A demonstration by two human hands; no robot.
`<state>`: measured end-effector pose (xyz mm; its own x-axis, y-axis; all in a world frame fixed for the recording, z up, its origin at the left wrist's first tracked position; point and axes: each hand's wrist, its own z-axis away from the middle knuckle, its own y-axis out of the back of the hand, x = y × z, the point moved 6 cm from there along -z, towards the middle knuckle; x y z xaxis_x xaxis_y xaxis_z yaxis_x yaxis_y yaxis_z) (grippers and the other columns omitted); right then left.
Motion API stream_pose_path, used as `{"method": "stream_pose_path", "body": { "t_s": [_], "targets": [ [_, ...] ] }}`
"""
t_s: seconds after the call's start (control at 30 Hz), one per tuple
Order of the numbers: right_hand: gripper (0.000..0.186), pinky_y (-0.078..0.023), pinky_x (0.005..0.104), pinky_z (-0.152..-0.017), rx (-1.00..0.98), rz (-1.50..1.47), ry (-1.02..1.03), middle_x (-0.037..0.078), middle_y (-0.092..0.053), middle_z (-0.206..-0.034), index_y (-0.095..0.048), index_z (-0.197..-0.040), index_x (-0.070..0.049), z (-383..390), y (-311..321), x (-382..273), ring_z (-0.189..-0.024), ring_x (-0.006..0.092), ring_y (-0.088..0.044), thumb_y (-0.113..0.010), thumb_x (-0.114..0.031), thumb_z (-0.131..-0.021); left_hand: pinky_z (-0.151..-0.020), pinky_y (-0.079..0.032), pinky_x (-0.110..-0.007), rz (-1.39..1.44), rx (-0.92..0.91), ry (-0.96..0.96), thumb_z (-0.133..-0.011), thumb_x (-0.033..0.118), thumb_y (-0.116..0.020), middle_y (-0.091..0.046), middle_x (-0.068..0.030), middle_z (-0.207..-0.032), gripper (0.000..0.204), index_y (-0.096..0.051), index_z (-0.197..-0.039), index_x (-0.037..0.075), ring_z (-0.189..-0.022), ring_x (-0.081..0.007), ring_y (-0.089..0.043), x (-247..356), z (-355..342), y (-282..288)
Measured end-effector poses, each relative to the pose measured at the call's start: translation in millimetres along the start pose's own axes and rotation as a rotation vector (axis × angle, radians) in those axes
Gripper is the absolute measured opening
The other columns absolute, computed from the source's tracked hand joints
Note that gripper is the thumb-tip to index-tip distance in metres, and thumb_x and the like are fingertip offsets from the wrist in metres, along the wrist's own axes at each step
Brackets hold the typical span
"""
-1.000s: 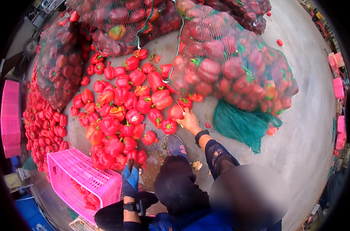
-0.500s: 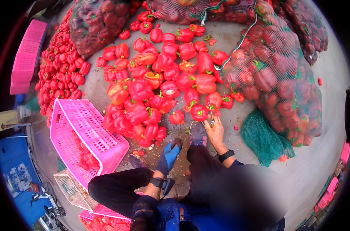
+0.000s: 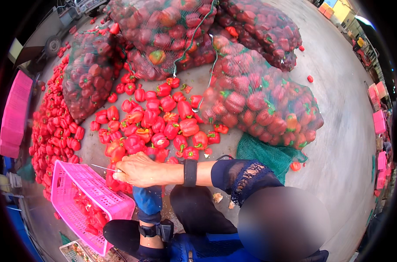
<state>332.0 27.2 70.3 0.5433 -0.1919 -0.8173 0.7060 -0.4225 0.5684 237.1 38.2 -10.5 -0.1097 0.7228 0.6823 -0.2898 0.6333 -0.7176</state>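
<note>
My bare right hand (image 3: 141, 169) reaches across to the left over the near edge of a pile of red bell peppers (image 3: 158, 125). Its fingers are closed round a small knife (image 3: 103, 167), whose thin blade points left toward a pink plastic crate (image 3: 120, 201). Just below it is my left hand (image 3: 147, 199) in a blue glove. The right hand covers the left fingers, so whether they grip anything is hidden. Red pepper pieces (image 3: 90, 214) lie inside the crate, which is tilted with its opening toward the left.
Large mesh sacks full of peppers (image 3: 257, 102) stand beyond and right of the pile. A green mesh net (image 3: 266, 153) lies on the concrete floor. Another heap of peppers (image 3: 54, 139) spreads at the left, beside stacked pink crates (image 3: 16, 113). A pale crate (image 3: 78, 252) is at the lower left.
My right hand has swung left with the knife, from the pile's right side to above my left hand. My left hand has shifted left, and the whole view has turned.
</note>
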Motion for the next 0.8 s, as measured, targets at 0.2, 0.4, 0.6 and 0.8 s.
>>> {"method": "stream_pose_path", "body": {
  "t_s": [0.2,0.4,0.6,0.8],
  "targets": [
    [0.034,-0.043,0.0448,-0.076,0.488,0.245,0.790,0.013,-0.062,-0.090,-0.064,-0.096,-0.006,40.8,-21.6,-220.5,-0.090,0.0306,-0.060,-0.061,-0.038,-0.084,-0.092,-0.039,-0.037,0.157,-0.107,-0.121,-0.099,0.037,-0.048,-0.048,-0.0065,-0.116,0.046,-0.046,-0.132,0.006,-0.104,-0.0204,-0.047,63.8,42.9,34.8],
    [0.035,-0.043,0.0447,-0.077,0.263,0.050,0.785,0.014,-0.062,-0.090,-0.064,-0.096,-0.005,77.9,-82.3,-256.9,-0.090,0.0305,-0.059,-0.062,-0.038,-0.084,-0.067,-0.041,-0.029,0.106,0.281,-0.195,-0.096,0.039,-0.056,-0.049,0.0004,-0.082,0.044,-0.054,-0.117,0.000,-0.069,-0.0127,-0.044,111.3,94.8,0.7],
    [0.036,-0.043,0.0447,-0.077,0.186,0.043,0.735,0.014,-0.061,-0.091,-0.064,-0.097,-0.005,89.6,-116.6,-271.7,-0.090,0.0304,-0.059,-0.062,-0.038,-0.083,-0.060,-0.038,-0.024,0.213,0.211,-0.252,-0.094,0.037,-0.059,-0.045,0.0008,-0.077,0.047,-0.054,-0.118,-0.004,-0.066,-0.0097,-0.042,135.1,135.7,39.3],
    [0.037,-0.043,0.0446,-0.077,0.165,0.044,0.713,0.014,-0.061,-0.091,-0.064,-0.097,-0.004,93.6,-137.9,-282.4,-0.090,0.0304,-0.058,-0.062,-0.038,-0.082,-0.058,-0.037,-0.026,0.252,0.463,-0.205,-0.094,0.040,-0.059,-0.045,0.0016,-0.076,0.048,-0.055,-0.117,-0.002,-0.061,-0.0100,-0.038,136.8,170.2,42.7]
  ]
}}
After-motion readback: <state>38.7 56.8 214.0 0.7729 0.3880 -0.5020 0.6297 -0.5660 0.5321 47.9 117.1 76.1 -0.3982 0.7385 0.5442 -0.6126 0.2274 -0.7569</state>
